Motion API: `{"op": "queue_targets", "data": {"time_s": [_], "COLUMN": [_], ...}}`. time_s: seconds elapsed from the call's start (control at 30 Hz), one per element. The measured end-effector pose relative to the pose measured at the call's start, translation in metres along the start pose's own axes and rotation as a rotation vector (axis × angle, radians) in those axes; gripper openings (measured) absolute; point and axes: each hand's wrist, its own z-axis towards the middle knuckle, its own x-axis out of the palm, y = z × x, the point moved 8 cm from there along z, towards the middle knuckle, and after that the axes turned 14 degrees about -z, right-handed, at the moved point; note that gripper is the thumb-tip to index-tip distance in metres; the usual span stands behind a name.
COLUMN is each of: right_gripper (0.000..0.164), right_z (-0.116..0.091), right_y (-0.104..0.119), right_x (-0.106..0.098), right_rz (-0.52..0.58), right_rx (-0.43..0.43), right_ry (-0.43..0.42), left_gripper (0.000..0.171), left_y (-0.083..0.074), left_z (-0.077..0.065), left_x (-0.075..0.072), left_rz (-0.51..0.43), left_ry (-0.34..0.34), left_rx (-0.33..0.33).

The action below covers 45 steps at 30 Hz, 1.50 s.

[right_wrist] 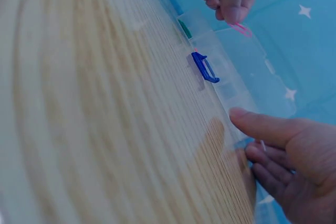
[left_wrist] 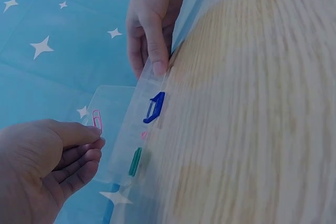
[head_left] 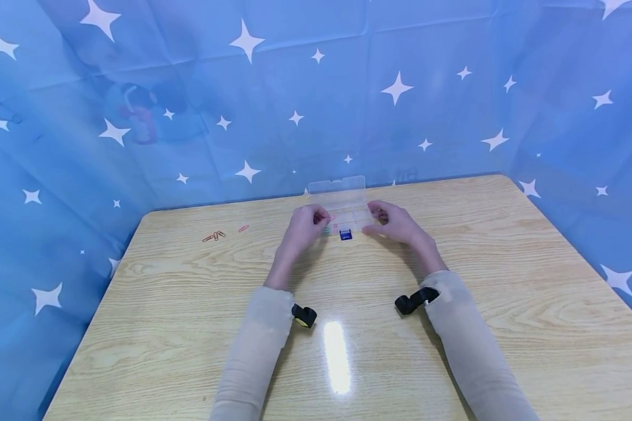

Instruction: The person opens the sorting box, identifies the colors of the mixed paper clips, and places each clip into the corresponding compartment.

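A clear plastic box (head_left: 354, 215) with its lid (head_left: 337, 192) raised stands near the table's back edge. My left hand (head_left: 306, 225) is above its left part, pinching a pink paper clip (left_wrist: 96, 120) between thumb and fingertips. At the box's right end, my right hand (head_left: 397, 223) grips the corner, thumb at the front and fingers round the side. A blue latch (left_wrist: 154, 107) juts from the box's front. Through the clear wall show green paper clips (left_wrist: 135, 162) and a bit of pink (left_wrist: 144, 135).
Several reddish-brown paper clips (head_left: 214, 236) lie on the wooden table (head_left: 189, 327) to the left, with another pink paper clip (head_left: 243, 228) beside them. A blue cloth with white stars (head_left: 316, 117) hangs right behind the table. Both forearms wear wrist cameras (head_left: 305, 316).
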Motion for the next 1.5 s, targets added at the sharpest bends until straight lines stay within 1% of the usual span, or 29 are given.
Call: {"op": "queue_targets", "data": {"time_s": [0.33, 0.57, 0.87, 1.0, 1.17, 1.5], "right_gripper": [0.074, 0.073, 0.074, 0.073, 0.073, 0.073], "right_z": [0.002, 0.0, 0.0, 0.0, 0.001, -0.002], "right_y": [0.003, 0.003, 0.002, 0.002, 0.003, 0.004], "right_x": [0.0, -0.001, 0.0, -0.001, -0.001, -0.002], "right_rz": [-0.01, 0.0, 0.002, 0.006, 0.01, 0.005], "right_rx": [-0.004, 0.0, -0.005, 0.0, -0.001, 0.002], "right_ry": [-0.001, -0.001, -0.002, -0.001, -0.002, -0.004], "left_gripper": [0.01, 0.011, 0.011, 0.01, 0.008, 0.01], "left_y": [0.003, 0.006, 0.008, 0.009, 0.012, 0.019], "left_z": [0.004, 0.005, 0.004, 0.002, -0.002, -0.01], "left_x": [0.005, 0.009, 0.009, 0.006, -0.001, -0.017], "left_rz": [0.042, 0.051, 0.041, -0.003, -0.062, -0.091], "left_ry": [-0.045, -0.037, -0.041, -0.047, -0.074, -0.082], "left_rx": [-0.025, -0.034, -0.017, -0.022, -0.027, -0.032]}}
